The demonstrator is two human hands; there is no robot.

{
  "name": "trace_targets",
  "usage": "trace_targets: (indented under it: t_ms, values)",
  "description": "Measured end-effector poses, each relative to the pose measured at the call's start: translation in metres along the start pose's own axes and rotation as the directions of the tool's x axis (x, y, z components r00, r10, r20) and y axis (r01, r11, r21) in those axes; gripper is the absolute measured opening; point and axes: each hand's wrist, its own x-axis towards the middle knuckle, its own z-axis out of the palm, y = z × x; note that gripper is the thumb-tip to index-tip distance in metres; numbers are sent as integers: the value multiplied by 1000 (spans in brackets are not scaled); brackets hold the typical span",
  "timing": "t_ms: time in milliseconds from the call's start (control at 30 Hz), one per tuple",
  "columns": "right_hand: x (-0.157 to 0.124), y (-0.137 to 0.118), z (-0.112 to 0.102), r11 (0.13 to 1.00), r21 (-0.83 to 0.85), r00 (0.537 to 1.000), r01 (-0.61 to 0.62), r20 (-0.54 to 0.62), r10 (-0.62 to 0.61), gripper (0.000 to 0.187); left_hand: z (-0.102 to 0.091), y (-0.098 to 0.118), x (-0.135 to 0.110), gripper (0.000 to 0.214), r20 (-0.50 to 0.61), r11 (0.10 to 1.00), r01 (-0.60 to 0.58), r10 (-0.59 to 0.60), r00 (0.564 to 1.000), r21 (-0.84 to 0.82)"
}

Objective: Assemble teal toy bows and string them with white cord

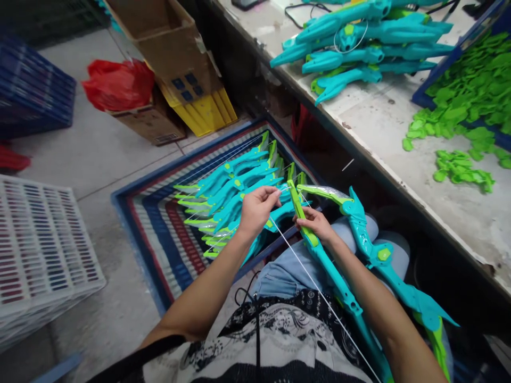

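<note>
My right hand is wrapped around the green limb of a teal toy bow, which slants down across my lap. Near the limb's tip, my left hand pinches the thin white bowstring; the string runs down along the bow toward the lower right. Another teal and green bow rests against my legs to the right, with a clear sheet along its upper limb. Under and beyond my left hand, several strung bows lie in a row in a striped crate.
On the worktable to the right sit stacked teal bow parts and a blue bin spilling small green pieces. To the left stand a white basket, a blue crate, cardboard boxes and a red bag.
</note>
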Motion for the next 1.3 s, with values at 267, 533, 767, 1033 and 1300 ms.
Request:
trace_targets:
  t_ms: [267, 533, 767, 1033, 1300]
  values:
    - [1, 2, 0, 1000, 8, 1000, -1, -2, 1, 44, 1, -8, 6, 20, 32, 994, -79, 77, 997, 79]
    - [1, 1, 2, 1000, 21, 1000, 9, -3, -9, 45, 6, -7, 11, 27, 150, 999, -16, 22, 988, -44]
    - [-5, 0, 9, 956, -268, 990, 124, -26, -136, 44, 3, -4, 26, 54, 292, 979, 131, -81, 953, -154]
    - [29, -65, 27, 560, -677, 767, 478, 11, -642, 21, -3, -4, 29, 57, 275, 974, 158, -109, 955, -161]
    - [43, -74, 20, 640, -610, 839, 467, 77, -539, 19, -5, -4, 30, 53, 275, 964, 192, -137, 952, -184]
